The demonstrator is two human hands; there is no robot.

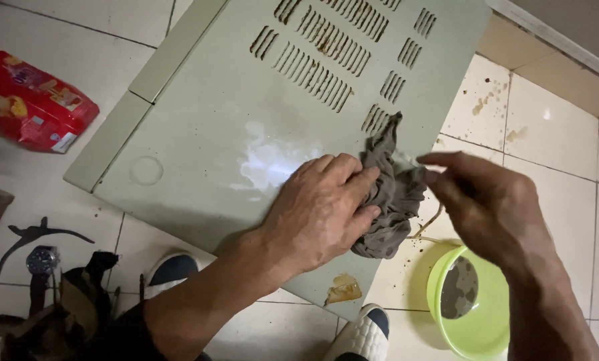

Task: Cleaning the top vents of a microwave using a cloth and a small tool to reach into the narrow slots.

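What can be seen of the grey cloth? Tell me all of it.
The grey cloth is a dull grey-brown rag, soft, crumpled and bunched into folds. It lies on the pale green vented metal panel, near its right edge, one tail reaching up to the slots. The left hand presses on its left side; the right hand pinches its upper right edge.

panel (232, 134) top cut off, green bowl (487, 327) cropped, right hand (493, 207) blurred
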